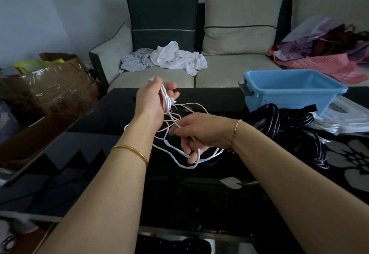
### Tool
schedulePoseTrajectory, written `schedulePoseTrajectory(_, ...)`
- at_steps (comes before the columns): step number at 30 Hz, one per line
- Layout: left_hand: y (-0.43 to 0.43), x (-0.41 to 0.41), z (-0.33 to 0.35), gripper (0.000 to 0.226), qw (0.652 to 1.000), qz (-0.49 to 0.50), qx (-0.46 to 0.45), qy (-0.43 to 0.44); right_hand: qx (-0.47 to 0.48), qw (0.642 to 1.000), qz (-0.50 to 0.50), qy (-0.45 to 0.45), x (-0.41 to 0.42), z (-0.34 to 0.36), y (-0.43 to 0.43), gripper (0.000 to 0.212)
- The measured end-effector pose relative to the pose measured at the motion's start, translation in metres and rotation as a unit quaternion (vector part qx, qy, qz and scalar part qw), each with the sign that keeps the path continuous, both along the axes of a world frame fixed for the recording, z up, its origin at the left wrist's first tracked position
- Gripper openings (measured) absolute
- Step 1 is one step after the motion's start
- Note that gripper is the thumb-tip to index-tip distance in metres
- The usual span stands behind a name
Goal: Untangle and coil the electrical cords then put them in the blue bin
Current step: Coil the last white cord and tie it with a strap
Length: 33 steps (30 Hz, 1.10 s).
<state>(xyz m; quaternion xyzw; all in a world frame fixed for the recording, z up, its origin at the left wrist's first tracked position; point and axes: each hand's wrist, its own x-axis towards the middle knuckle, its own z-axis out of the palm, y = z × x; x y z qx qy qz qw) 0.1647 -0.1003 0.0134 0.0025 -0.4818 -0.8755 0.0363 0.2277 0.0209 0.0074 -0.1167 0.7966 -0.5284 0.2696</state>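
A thin white cord (173, 156) hangs in loose tangled loops above the black glass table (83, 153). My left hand (154, 98) is raised and grips a bundle of the cord's turns, with one white end poking above the fingers. My right hand (196, 133), lower and to the right, pinches a strand of the same cord, and loops drape over its lower fingers. A heap of black cords (287, 123) lies on the table to the right. Behind that heap stands the blue bin (295, 91); what I see of its inside holds nothing.
A beige sofa (229, 67) with crumpled white and grey cloths (175, 57) sits behind the table. Cardboard boxes (52, 85) stand at the left. Clothes (329, 49) are piled at the right. White plastic bags (343, 119) lie beside the bin.
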Motion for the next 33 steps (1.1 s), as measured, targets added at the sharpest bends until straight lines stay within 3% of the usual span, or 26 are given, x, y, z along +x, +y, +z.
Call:
schedulePoseTrajectory(4, 0.002, 0.003, -0.005, 0.025, 0.976, 0.045, -0.208, 0.054, 0.076, 0.995, 0.052, 0.047, 0.002, 0.015, 0.008, 0.030)
schedulePoseTrajectory(8, 0.013, 0.018, -0.002, 0.027, 0.865, 0.060, -0.473, 0.159, 0.109, 0.981, -0.011, 0.163, -0.005, 0.035, 0.023, 0.016)
schedulePoseTrajectory(10, 0.016, 0.022, 0.003, 0.026, 0.810, 0.035, -0.558, 0.178, 0.097, 0.968, -0.077, 0.218, -0.008, 0.041, 0.034, 0.011)
schedulePoseTrajectory(13, 0.018, 0.025, 0.006, 0.027, 0.785, -0.078, -0.600, 0.135, 0.102, 0.921, -0.166, 0.336, -0.014, 0.044, 0.050, 0.004)
schedulePoseTrajectory(16, 0.019, 0.029, 0.012, 0.036, 0.830, -0.162, -0.529, 0.073, 0.077, 0.885, -0.205, 0.410, -0.017, 0.038, 0.054, 0.014)
schedulePoseTrajectory(20, 0.015, 0.033, 0.021, 0.046, 0.882, -0.223, -0.412, 0.042, -0.023, 0.889, -0.243, 0.388, -0.026, 0.021, 0.051, 0.005)
schedulePoseTrajectory(23, 0.012, 0.033, 0.021, 0.046, 0.904, -0.279, -0.324, 0.016, -0.114, 0.902, -0.265, 0.321, -0.033, 0.010, 0.051, 0.013)
schedulePoseTrajectory(25, 0.011, 0.031, 0.022, 0.045, 0.916, -0.306, -0.261, 0.003, -0.233, 0.910, -0.261, 0.224, -0.033, 0.004, 0.047, 0.017)
schedulePoseTrajectory(28, 0.011, 0.029, 0.027, 0.053, 0.932, -0.336, -0.139, 0.000, -0.380, 0.889, -0.231, 0.109, -0.030, -0.004, 0.033, 0.019)
schedulePoseTrajectory(31, 0.009, 0.027, 0.028, 0.043, 0.954, -0.297, -0.046, -0.003, -0.398, 0.890, -0.216, 0.056, -0.026, -0.012, 0.012, 0.018)
schedulePoseTrajectory(33, 0.007, 0.025, 0.027, 0.044, 0.971, -0.238, -0.028, -0.003, -0.346, 0.914, -0.207, 0.050, -0.023, -0.018, 0.001, 0.018)
